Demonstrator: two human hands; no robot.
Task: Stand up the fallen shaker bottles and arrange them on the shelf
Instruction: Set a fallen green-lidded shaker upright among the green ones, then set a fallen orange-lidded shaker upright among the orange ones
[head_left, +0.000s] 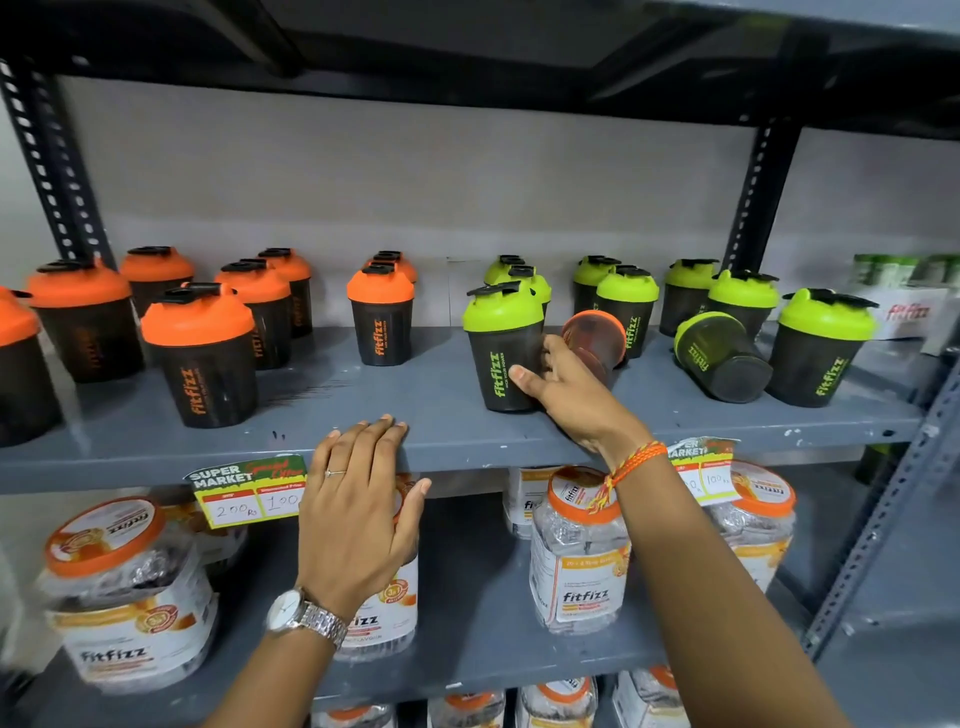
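Hands first: our right hand (558, 379) closes around a fallen orange bottle (595, 340) lying among the green ones on the shelf (441, 441) (grip partly hidden), while our left hand (358, 499) rests flat and empty on the edge. Next we tip it upright — another green bottle (719, 356) lies toppled.

Even indoor light, warped blurry edges
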